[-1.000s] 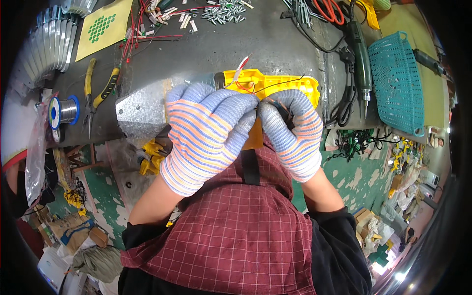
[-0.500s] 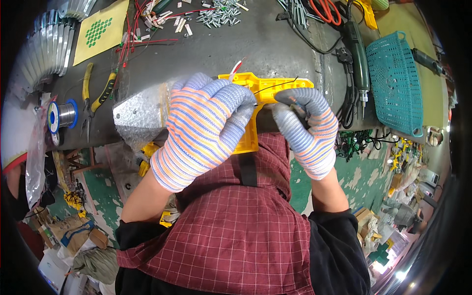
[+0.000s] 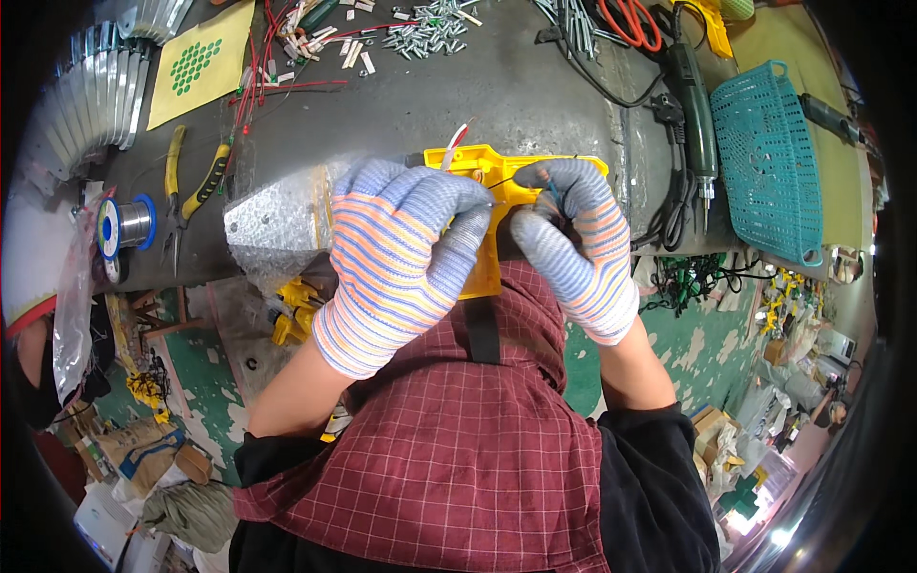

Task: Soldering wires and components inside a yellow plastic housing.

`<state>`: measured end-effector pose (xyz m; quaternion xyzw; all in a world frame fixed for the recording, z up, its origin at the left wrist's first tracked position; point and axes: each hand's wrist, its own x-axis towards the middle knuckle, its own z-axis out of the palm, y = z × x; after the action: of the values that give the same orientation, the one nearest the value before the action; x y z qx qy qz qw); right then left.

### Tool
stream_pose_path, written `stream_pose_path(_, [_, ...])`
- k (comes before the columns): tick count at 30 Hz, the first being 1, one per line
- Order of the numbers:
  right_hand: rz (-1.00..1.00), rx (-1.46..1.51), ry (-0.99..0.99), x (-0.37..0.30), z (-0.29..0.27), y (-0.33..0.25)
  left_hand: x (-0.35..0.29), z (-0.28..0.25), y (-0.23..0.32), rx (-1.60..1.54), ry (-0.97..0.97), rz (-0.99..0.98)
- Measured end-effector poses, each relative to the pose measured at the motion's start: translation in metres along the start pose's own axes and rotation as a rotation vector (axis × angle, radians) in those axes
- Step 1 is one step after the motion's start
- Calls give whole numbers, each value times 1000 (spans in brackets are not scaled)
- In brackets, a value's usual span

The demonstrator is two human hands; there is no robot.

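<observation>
A yellow plastic housing half [image 3: 487,263], shaped like a pistol grip, lies at the bench's near edge in front of me. My left hand [image 3: 396,253], in a striped knit glove, covers its left part. Thumb and forefinger pinch something tiny whose tip barely shows. My right hand [image 3: 578,248], gloved alike, is over the right part with bent fingers. Something small and dark shows among them, too hidden to name. A thin black wire [image 3: 501,181] runs across the housing to the right fingertips. A red and white wire pair [image 3: 458,138] sticks up from the top edge.
Pliers [image 3: 191,191] and a solder spool [image 3: 129,224] lie left, near a bubble-wrapped piece [image 3: 277,215]. Screws [image 3: 430,33] and red wires [image 3: 253,76] are at the back. On the right are a corded electric screwdriver [image 3: 702,124] and a teal basket [image 3: 769,162].
My right hand has moved left, closer to my left hand, and now covers part of the black wire. My left hand still pinches over the housing.
</observation>
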<state>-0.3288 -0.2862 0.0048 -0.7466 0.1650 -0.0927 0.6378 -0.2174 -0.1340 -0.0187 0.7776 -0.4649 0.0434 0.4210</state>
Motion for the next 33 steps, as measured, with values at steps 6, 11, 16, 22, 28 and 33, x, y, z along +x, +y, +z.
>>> stream_pose_path(6, [129,141,-5,-3,-8,4,-3,3,5,-12,78,-76])
stream_pose_path(11, [146,115,-29,0,-12,1,-3,3,6,-43,80,-108])
stream_pose_path(16, [87,28,-64,2,-11,-1,-2,4,7,-23,120,-106])
stream_pose_path(22, [217,91,-14,4,1,-7,-2,4,9,-18,134,-135])
stream_pose_path(28, [153,92,-6,4,9,-7,-3,5,6,-47,126,-132])
stream_pose_path(33, [99,64,-6,5,9,-6,-2,4,6,-36,119,-99])
